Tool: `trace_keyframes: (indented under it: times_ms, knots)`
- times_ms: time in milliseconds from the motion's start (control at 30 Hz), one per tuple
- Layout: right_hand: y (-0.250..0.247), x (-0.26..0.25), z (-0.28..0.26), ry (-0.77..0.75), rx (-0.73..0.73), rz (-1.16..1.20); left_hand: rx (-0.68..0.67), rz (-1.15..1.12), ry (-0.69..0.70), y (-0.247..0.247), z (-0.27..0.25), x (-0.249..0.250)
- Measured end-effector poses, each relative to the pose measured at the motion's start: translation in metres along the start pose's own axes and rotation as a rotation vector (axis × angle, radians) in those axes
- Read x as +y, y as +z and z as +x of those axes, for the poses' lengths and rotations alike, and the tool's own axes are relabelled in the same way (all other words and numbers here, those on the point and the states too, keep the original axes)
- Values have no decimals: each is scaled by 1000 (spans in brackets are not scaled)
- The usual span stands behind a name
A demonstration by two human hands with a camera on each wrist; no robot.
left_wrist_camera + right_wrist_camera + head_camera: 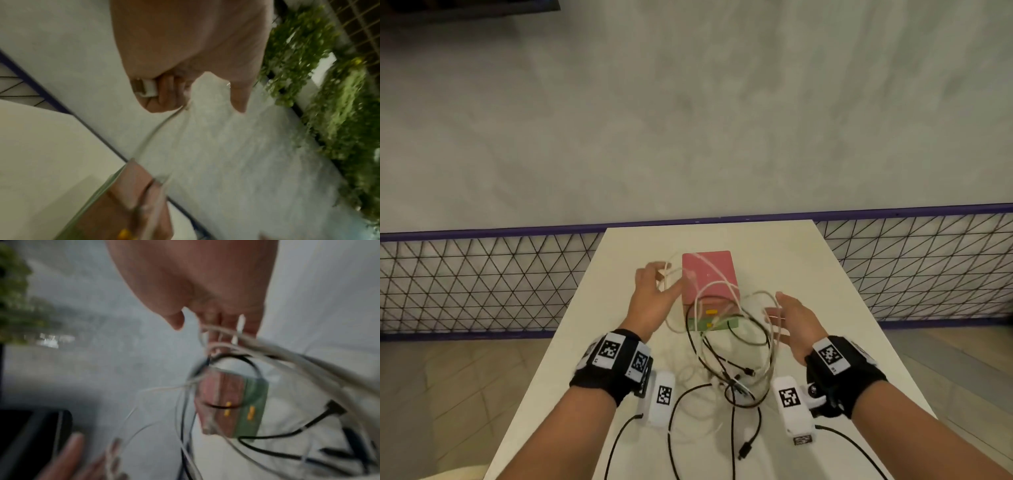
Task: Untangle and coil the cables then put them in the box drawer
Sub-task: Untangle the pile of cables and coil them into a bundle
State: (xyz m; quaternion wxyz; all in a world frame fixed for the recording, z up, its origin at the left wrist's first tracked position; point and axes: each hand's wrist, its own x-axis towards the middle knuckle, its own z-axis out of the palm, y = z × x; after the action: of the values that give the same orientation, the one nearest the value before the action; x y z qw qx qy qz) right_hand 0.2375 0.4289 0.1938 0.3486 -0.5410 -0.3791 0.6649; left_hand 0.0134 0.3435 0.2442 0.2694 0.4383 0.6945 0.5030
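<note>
Head view: cables, cream table, fence

looped cables drape across the drawer box front, tabletop beside it free.

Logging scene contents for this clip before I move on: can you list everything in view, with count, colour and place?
table: one, cream, under everything.
box drawer: one, pink with green base and yellow handles, mid-table.
white cables: several, count unclear, tangled, lifted between the hands in front of the box.
black cables: several, count unclear, mixed into the tangle, ends trailing on the near table.
fence: one, black mesh with purple frame, behind the table.
floor: grey, beyond the fence.
plants: green, off to the side.
wrist bands: two, black with marker tags.
camera units: two, white, at the wrists.
left hand: grips a white cable end, left of the box.
right hand: fingers straight, white loops over them.
</note>
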Motion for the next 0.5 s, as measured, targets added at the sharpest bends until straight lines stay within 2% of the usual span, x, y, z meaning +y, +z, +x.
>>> trace_keyframes:
  times_ms: [100, 200, 267, 367, 433, 500]
  knots:
    - [-5, 7, 4, -53, 103, -377, -65, 89, 68, -5, 3, 27]
    - [7, -3, -9, -277, 86, -395, -82, 223, 258, -6, 1, 53]
    - [23, -20, -26, -485, -30, -412, -200, 236, 392, -3, -5, 71]
    - [44, -48, -50, -777, -232, -608, -365, 216, 497, 5, -17, 94]
    - [54, -58, -62, -809, -345, -628, -435, 156, 520, 10, -23, 103]
    - [58, -60, -70, -748, -502, -504, -420, 83, 543, 11, -26, 108]
